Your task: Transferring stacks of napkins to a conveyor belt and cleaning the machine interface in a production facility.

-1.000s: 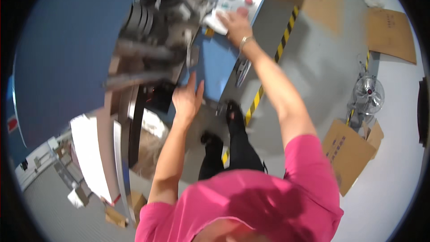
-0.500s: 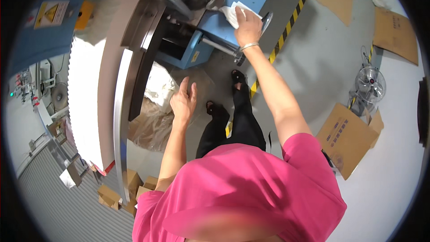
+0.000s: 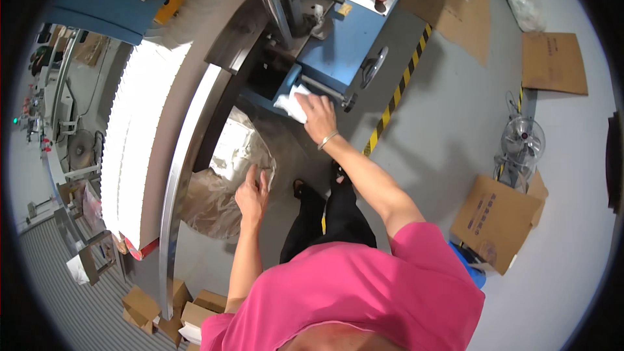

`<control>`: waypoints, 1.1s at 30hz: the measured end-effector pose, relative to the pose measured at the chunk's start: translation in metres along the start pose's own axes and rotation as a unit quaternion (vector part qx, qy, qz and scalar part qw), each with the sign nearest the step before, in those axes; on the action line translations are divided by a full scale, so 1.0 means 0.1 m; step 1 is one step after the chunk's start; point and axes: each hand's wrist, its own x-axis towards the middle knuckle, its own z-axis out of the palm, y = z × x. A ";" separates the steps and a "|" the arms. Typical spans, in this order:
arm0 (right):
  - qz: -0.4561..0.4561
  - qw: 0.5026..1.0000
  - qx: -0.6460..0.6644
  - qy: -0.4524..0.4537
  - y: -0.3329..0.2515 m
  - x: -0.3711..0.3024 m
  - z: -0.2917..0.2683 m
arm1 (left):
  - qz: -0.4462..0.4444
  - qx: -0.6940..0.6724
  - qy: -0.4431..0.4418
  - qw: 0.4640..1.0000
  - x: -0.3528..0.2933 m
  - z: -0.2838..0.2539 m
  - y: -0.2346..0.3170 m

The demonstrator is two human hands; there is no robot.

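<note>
Smooth grey floor (image 3: 364, 201), yellow-and-black striped tape line (image 3: 403, 84) running across it. Pale white wall (image 3: 565, 221), right. Near it: round silvery wire-caged fan (image 3: 523, 138), open brown cardboard box (image 3: 494, 218), flat brown cardboard panel (image 3: 554, 62). Ribbed grey surface (image 3: 62, 266) lower left, wall or shutter unclear. Soft floor shadows (image 3: 442, 146).

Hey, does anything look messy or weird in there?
Nothing looks clearly spilled. Slightly untidy, though: one brown cardboard box near the round grey fan sits askew, flap sticking out, and the crumpled clear plastic bag by the left hand spreads loosely.

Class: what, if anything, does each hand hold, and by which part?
Right hand: crumpled white sheet, by its right side. Left hand: holds nothing visible.
</note>
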 end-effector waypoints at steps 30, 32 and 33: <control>0.218 0.974 0.024 0.057 2.26 2.10 -0.65 | -0.111 -0.254 0.081 0.957 2.88 1.48 2.15; 0.200 0.975 -0.033 0.087 2.26 2.03 -0.45 | -0.122 -0.299 0.107 0.940 2.91 1.47 2.22; 0.147 0.986 -0.030 0.072 2.24 1.91 -0.31 | -0.103 -0.284 0.125 0.945 2.81 1.40 2.24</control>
